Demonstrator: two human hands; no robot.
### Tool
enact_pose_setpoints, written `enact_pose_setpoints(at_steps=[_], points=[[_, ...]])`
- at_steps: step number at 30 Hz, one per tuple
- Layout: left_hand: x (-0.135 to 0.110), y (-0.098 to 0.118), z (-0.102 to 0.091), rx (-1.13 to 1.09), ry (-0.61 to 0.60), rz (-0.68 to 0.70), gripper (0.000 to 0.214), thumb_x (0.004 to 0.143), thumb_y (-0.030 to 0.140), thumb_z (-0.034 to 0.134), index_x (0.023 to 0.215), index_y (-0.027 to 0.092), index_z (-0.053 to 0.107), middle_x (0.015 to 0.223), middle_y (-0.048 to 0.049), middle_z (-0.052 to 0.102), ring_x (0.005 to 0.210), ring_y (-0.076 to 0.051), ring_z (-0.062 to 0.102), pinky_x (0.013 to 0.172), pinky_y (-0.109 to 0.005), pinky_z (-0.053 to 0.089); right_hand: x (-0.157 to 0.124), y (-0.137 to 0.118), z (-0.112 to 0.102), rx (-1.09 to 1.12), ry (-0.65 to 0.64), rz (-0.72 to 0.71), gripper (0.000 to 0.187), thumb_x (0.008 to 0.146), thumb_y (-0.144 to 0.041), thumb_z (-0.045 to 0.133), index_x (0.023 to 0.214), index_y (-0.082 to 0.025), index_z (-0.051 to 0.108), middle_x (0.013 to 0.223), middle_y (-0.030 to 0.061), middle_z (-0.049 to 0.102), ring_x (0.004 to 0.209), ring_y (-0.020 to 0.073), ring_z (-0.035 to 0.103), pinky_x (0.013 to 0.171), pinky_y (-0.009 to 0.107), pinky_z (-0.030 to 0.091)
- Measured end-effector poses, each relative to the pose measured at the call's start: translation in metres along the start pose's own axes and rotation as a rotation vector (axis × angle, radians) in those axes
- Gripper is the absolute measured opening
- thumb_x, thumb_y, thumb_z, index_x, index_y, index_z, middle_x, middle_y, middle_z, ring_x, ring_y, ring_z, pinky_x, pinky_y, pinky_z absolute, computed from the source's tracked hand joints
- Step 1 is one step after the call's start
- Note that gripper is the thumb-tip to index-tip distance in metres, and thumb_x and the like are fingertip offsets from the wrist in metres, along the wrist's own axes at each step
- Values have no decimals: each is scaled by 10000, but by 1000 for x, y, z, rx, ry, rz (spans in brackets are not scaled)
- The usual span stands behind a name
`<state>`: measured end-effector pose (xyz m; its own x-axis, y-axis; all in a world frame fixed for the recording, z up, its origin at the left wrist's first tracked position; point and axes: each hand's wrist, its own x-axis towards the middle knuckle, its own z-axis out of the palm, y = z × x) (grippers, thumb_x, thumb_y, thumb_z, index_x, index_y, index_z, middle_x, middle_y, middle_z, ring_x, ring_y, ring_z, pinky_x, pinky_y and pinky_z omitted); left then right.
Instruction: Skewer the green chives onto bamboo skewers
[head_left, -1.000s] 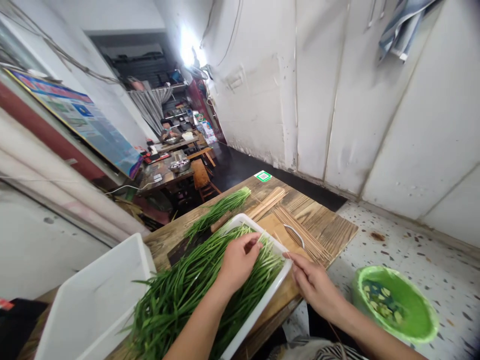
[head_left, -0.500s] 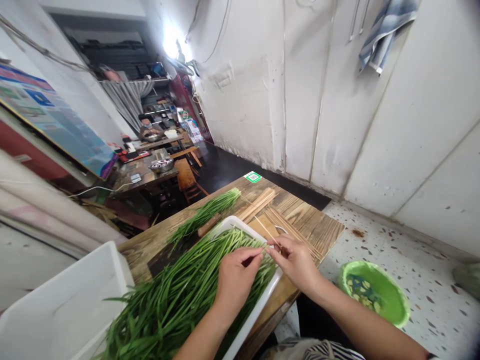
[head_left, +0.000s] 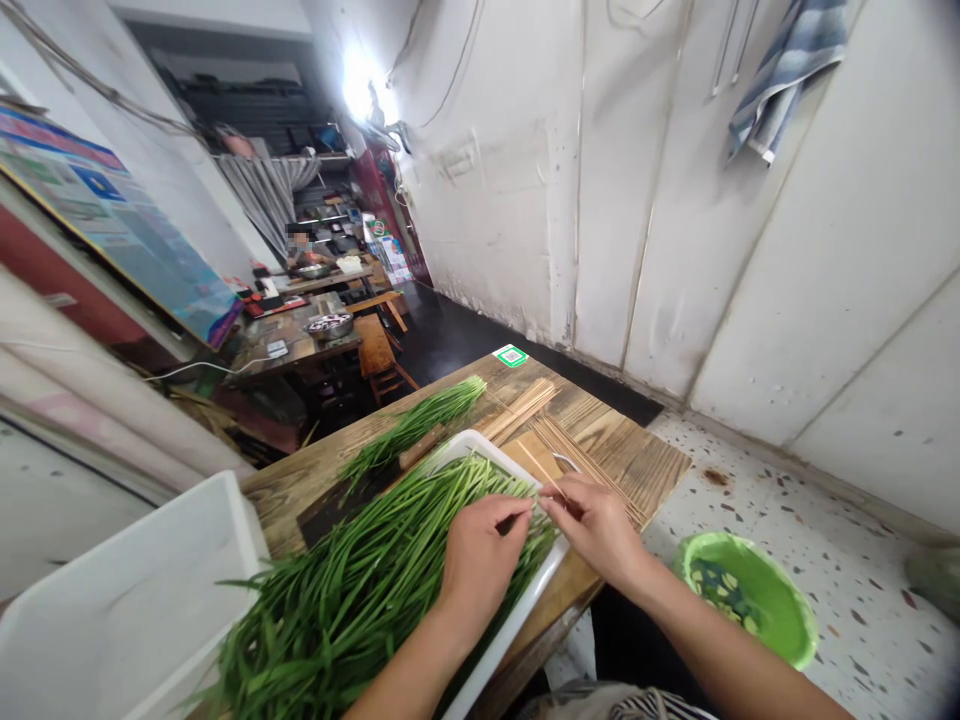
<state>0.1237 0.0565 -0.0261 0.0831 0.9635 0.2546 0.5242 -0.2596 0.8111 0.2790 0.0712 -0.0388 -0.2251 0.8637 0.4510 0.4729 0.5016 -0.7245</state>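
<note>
Long garlic chives (head_left: 360,570) fill a white tray (head_left: 469,440) in front of me, their pale ends toward the right. Over those ends, my left hand (head_left: 487,550) is closed in a pinch on a small pale-green bit, which looks like a chive end; the fingertips mostly hide it. My right hand (head_left: 596,525) meets it tip to tip and pinches a thin wooden skewer (head_left: 538,464) that slants up to the left. Further skewers (head_left: 521,410) lie beyond the tray, with more (head_left: 592,460) on its right side.
Behind the tray lie a chive bundle (head_left: 427,415) and a knife with a wooden handle (head_left: 421,447) on the wooden table (head_left: 652,455). A white bin (head_left: 127,590) stands left. A green basin (head_left: 787,610) is on the floor at right. A person sits far back.
Both hands stay fingertip to fingertip over the chive ends, with only slight finger movement. The skewer remains in the right hand. The whole view has shifted a little.
</note>
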Motion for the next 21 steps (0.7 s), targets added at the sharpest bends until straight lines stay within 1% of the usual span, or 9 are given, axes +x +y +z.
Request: enact_pose_setpoints(at_steps=[3,5,9,11,13,14,15,18,21], points=[[-2,-2,0,22,2,11,203,726,146,554,840,209,710,829,-31,693,773,-141,626,752,-261,498,2,7,-1,-22,20,46,215,842,-198,465,676,-168,599,604,3,555,583,135,523,564,222,385],[-2,-3,0,39,6,14,199,722,142,555,828,205,712,834,-37,691,779,-145,624,764,-269,494,4,15,-3,-41,60,98,228,850,-209,445,679,-161,587,596,3,549,567,134,507,551,226,373],[-1,-4,2,60,14,15,184,721,138,555,797,192,713,817,-42,690,772,-145,621,763,-271,492,2,25,-7,-62,97,159,305,864,-250,414,593,-162,523,495,-33,435,472,112,420,472,219,313],[-1,-3,3,62,13,25,182,722,136,556,796,191,713,806,-40,689,764,-143,620,755,-266,491,-1,22,-6,-23,59,165,276,846,-275,456,612,-159,547,505,-37,443,471,106,424,464,209,319],[-1,-2,3,65,-1,46,185,730,141,552,806,198,711,800,-35,688,756,-140,618,739,-261,490,-4,15,-4,84,-11,159,176,806,-299,530,745,-154,611,571,-29,506,515,108,465,489,199,355],[-1,-1,3,70,-8,60,185,734,144,550,809,201,709,798,-32,688,752,-139,616,730,-259,488,-4,11,-3,146,-47,151,163,791,-301,552,797,-158,629,604,-23,530,547,112,484,517,199,373],[-1,0,2,78,-14,75,184,738,146,549,809,204,708,797,-30,688,751,-138,614,725,-259,486,-4,7,-2,204,-74,149,158,786,-296,559,800,-162,641,623,-19,542,578,117,496,549,203,384],[-2,3,2,111,-22,132,177,742,137,547,790,202,704,793,-29,689,748,-140,607,723,-264,477,-1,2,1,302,-94,208,236,792,-288,532,620,-153,621,565,-24,505,576,118,474,560,210,367],[-4,7,1,168,-34,213,192,762,132,522,770,206,699,793,-32,687,746,-146,592,717,-279,464,2,8,4,338,-59,307,307,789,-330,517,546,-148,560,475,-48,408,459,91,382,451,202,300]])
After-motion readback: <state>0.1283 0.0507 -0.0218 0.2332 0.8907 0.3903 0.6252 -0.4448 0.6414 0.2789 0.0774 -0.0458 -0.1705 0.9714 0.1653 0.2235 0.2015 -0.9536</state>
